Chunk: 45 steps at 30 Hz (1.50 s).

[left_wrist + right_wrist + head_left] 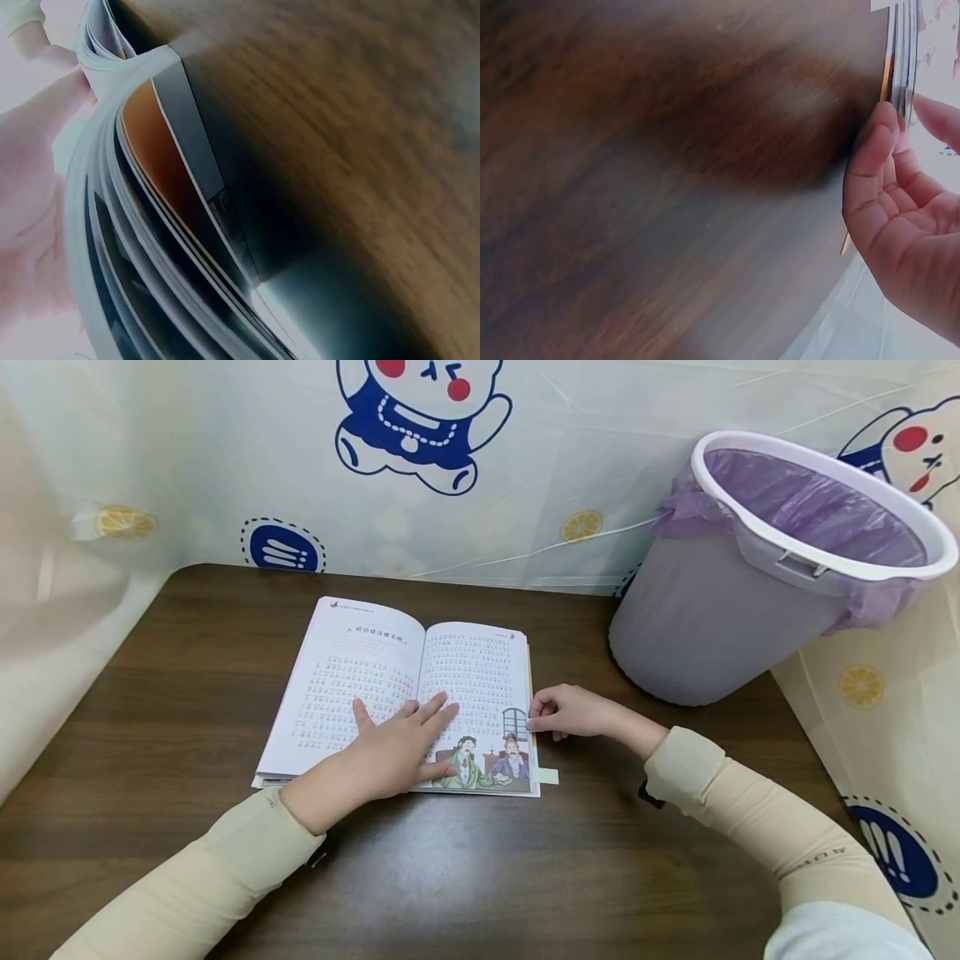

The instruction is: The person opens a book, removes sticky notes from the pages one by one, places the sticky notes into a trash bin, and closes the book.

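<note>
Near edge: both forearms in cream sleeves; right cuff shows small lettering, too small to read. Left hand (pixel 390 756) lies flat w/ fingers spread, pressing on open book (pixel 352 681) across the gutter near its bottom. Right hand (pixel 566 712) has fingers curled, pinching the outer edge of the right-hand page (pixel 480 681). Pale green tab (pixel 547 776) sticks out at book's lower right corner. Book sits mid-table (pixel 150 710), pages printed in Chinese chars w/ heading top left, not legible; illustration of two seated figures bottom right. Farther right: grey bin (pixel 712 618) w/ purple liner. Behind: cartoon-print sheet (pixel 525 468).
</note>
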### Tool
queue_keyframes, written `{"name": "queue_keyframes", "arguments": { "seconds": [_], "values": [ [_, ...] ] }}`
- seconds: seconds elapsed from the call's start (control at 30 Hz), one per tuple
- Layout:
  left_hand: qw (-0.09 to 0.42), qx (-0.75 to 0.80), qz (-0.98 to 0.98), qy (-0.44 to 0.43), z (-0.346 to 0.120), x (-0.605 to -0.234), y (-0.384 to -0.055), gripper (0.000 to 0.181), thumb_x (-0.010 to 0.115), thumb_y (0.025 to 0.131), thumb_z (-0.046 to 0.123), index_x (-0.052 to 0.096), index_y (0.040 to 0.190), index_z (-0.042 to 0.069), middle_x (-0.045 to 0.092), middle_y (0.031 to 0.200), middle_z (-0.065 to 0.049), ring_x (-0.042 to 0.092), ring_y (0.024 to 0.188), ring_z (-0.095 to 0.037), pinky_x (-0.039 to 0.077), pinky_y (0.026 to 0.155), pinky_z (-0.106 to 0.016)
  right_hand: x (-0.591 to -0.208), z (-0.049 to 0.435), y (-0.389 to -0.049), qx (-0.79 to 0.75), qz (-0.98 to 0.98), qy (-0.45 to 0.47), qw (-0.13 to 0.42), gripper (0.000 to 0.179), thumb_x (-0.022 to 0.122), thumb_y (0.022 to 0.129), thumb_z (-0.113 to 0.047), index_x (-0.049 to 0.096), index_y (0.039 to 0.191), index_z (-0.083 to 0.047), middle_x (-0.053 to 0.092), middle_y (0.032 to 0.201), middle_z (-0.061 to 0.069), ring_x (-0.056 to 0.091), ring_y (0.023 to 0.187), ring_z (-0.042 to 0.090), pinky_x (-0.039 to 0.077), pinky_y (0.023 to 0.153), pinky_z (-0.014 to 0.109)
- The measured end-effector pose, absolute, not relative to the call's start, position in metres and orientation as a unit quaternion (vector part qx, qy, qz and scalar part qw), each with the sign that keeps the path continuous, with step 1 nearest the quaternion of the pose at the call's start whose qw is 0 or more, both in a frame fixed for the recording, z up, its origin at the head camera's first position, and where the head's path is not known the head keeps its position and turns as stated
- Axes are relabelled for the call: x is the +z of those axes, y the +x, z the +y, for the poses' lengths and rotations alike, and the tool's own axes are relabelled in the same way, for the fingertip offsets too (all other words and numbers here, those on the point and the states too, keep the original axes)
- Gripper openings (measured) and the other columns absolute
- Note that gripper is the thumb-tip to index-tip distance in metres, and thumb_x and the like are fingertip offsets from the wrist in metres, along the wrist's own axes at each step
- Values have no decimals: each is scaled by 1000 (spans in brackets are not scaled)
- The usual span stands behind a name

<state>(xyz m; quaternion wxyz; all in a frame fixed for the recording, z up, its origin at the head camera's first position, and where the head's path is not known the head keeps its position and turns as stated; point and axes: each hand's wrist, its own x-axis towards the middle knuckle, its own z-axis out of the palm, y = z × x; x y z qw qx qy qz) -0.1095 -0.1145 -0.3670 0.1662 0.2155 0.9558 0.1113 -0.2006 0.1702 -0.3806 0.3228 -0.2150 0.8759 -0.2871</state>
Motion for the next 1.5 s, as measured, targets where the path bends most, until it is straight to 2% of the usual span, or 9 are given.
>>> {"name": "queue_keyframes", "arguments": {
  "seconds": [0.17, 0.53, 0.73, 0.87, 1.03, 1.2, 1.33, 1.5],
  "values": [
    [175, 125, 953, 214, -116, -365, -111, 83, 67, 96, 53, 33, 162, 14, 24, 168, -8, 33, 148, -43, 1, 94, -91, -379, 172, -203, -338, 857, -199, 333, 12, 68, 99, -15, 67, 95, -4, 62, 72, 4, 59, 65, 17, 52, 65, 30],
    [196, 163, 943, 213, -122, -354, -111, 81, 66, 98, 49, 30, 163, 15, 21, 169, -10, 31, 148, -42, 1, 96, -90, -368, 173, -200, -448, 808, -141, 355, 12, 68, 98, -10, 68, 100, 2, 67, 80, 6, 63, 72, 16, 56, 70, 30],
    [189, 191, 940, 212, -126, -354, -109, 78, 65, 100, 46, 30, 163, 20, 21, 168, -13, 30, 148, -44, -2, 97, -89, -357, 169, -198, -480, 799, -128, 340, 15, 69, 97, -11, 68, 103, 3, 70, 82, 9, 64, 70, 17, 58, 73, 37],
    [185, 210, 937, 209, -128, -355, -110, 76, 66, 100, 46, 32, 163, 19, 22, 168, -15, 29, 148, -45, -4, 98, -89, -352, 167, -197, -492, 792, -118, 343, 17, 68, 97, -9, 67, 107, 5, 73, 85, 12, 68, 71, 18, 61, 77, 40],
    [176, 228, 936, 202, -128, -355, -108, 76, 66, 99, 45, 34, 162, 15, 23, 167, -18, 25, 149, -48, -6, 99, -87, -346, 165, -195, -511, 779, -116, 344, 20, 67, 97, -6, 66, 111, 8, 73, 88, 15, 73, 75, 20, 59, 85, 50],
    [158, 239, 937, 197, -128, -355, -106, 75, 66, 100, 44, 34, 161, 13, 22, 167, -21, 22, 149, -50, -6, 100, -87, -340, 163, -194, -537, 762, -123, 340, 30, 67, 97, -5, 64, 122, 11, 74, 92, 14, 74, 76, 19, 60, 82, 44],
    [139, 255, 936, 201, -127, -354, -105, 74, 64, 101, 42, 33, 161, 11, 19, 167, -20, 23, 150, -46, 0, 103, -86, -334, 158, -191, -554, 754, -129, 327, 37, 65, 97, -3, 61, 131, 12, 75, 93, 16, 74, 74, 19, 61, 79, 41],
    [120, 291, 925, 215, -125, -350, -104, 75, 62, 103, 41, 29, 162, 9, 15, 169, -18, 25, 151, -38, 22, 116, -65, -328, 148, -188, -557, 757, -155, 304, 36, 63, 98, -4, 61, 132, 10, 75, 92, 16, 73, 72, 18, 61, 79, 42]
  ]
}}
